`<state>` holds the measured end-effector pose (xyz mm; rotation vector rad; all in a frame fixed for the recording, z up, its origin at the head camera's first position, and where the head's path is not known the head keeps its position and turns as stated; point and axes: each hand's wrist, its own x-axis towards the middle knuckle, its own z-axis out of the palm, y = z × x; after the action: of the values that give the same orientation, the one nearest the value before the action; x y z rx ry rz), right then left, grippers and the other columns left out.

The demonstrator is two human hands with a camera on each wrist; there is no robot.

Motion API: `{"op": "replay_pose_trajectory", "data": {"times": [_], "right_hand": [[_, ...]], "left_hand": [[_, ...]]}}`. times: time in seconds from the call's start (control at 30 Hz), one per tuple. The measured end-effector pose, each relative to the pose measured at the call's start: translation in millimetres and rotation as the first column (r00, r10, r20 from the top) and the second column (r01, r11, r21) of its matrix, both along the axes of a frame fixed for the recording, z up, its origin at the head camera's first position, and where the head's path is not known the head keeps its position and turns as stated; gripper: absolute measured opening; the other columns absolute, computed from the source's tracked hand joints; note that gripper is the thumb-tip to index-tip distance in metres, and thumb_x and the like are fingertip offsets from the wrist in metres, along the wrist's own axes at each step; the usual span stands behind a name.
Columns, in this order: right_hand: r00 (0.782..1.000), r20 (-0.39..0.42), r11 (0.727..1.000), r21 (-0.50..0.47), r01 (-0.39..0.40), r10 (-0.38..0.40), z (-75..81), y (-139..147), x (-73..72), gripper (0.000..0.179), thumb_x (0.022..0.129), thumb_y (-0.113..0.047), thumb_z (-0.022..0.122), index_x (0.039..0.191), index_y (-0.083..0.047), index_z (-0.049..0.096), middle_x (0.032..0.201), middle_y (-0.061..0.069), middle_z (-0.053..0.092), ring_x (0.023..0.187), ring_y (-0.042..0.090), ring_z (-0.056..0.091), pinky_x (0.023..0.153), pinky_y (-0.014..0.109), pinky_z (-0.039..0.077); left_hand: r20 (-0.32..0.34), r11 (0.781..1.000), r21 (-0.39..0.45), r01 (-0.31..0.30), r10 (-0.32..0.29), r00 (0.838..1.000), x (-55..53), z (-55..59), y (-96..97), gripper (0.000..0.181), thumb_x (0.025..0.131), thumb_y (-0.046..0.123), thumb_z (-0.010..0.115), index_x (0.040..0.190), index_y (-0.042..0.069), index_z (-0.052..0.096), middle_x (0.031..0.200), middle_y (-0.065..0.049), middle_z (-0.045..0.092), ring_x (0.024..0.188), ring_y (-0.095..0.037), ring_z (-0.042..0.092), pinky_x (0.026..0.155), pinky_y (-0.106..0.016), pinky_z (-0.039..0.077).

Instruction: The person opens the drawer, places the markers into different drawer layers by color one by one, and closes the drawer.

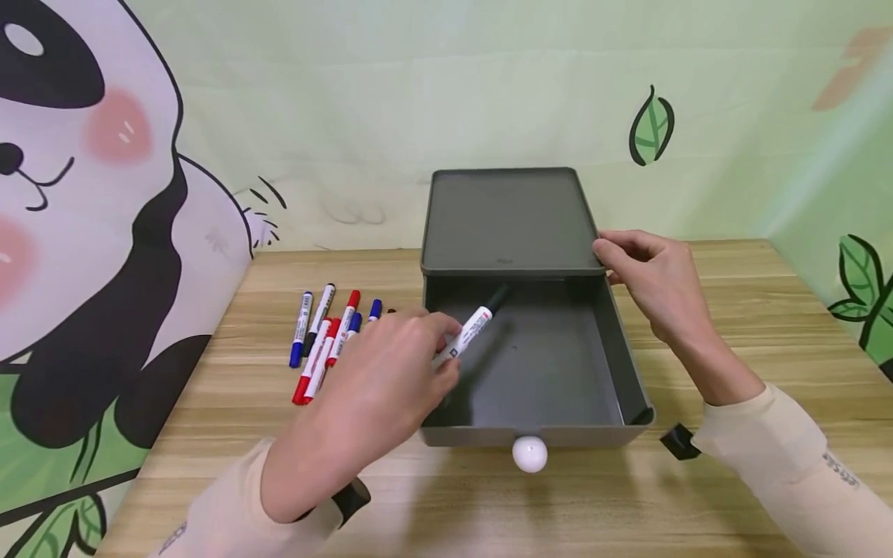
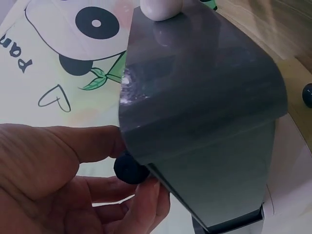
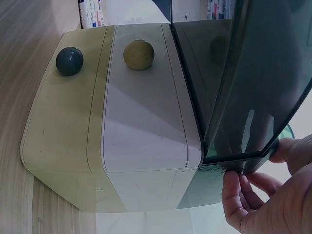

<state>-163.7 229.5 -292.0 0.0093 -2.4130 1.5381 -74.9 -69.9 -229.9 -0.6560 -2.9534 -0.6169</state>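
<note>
My left hand (image 1: 384,380) pinches a white marker (image 1: 472,329) with a black cap, tilted over the left side of an open grey drawer (image 1: 544,356). In the left wrist view, a dark round end of the marker (image 2: 130,168) shows between thumb and fingers, beside the drawer wall. With thumb and fingers, my right hand (image 1: 652,283) grips the right edge of the grey cabinet top (image 1: 512,221). The right wrist view has that hand (image 3: 273,195) at the corner of the top unit. A white knob (image 1: 529,454) sits on the drawer front.
Several markers (image 1: 318,353) with blue, red and black caps lie on the wooden table (image 1: 279,434) left of the cabinet. Below the grey drawer are a pale drawer (image 3: 141,107) with a yellow knob and a yellow drawer (image 3: 63,112) with a dark knob.
</note>
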Motion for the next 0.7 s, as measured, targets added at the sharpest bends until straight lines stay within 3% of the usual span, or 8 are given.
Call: {"op": "replay_pose_trajectory", "data": {"times": [0.27, 0.5, 0.7], "right_hand": [[1.000, 0.002, 1.000, -0.011, 0.003, -0.003, 0.1, -1, -0.1, 0.044, 0.099, -0.035, 0.069, 0.127, -0.002, 0.072, 0.098, -0.011, 0.069, 0.078, 0.013, 0.065, 0.073, 0.019, 0.054], [1.000, 0.010, 1.000, -0.006, 0.011, -0.011, 1.4, -1, 0.6, 0.045, 0.098, -0.036, 0.069, 0.128, -0.002, 0.072, 0.097, -0.011, 0.069, 0.078, 0.012, 0.065, 0.073, 0.019, 0.053], [1.000, 0.010, 1.000, -0.007, 0.011, -0.011, 1.1, -2, 0.4, 0.044, 0.099, -0.035, 0.069, 0.128, -0.002, 0.072, 0.098, -0.011, 0.069, 0.078, 0.012, 0.065, 0.073, 0.019, 0.053]], "left_hand": [[-0.095, 0.999, 0.014, -0.049, 0.050, 0.994, -1.3, -7.5, -0.7, 0.043, 0.090, 0.031, 0.083, 0.121, 0.002, 0.073, 0.114, -0.011, 0.072, 0.091, -0.029, 0.070, 0.074, -0.041, 0.058], [-0.161, 0.993, 0.086, -0.084, 0.097, 0.982, -2.0, -7.6, -12.6, 0.030, 0.090, 0.025, 0.082, 0.115, 0.009, 0.076, 0.101, -0.004, 0.072, 0.074, -0.020, 0.068, 0.059, -0.034, 0.052], [-0.141, 0.986, 0.117, -0.119, 0.135, 0.981, -6.9, -8.1, -29.1, 0.031, 0.092, 0.025, 0.080, 0.120, 0.012, 0.075, 0.099, -0.004, 0.073, 0.081, -0.019, 0.069, 0.068, -0.041, 0.055]]}}
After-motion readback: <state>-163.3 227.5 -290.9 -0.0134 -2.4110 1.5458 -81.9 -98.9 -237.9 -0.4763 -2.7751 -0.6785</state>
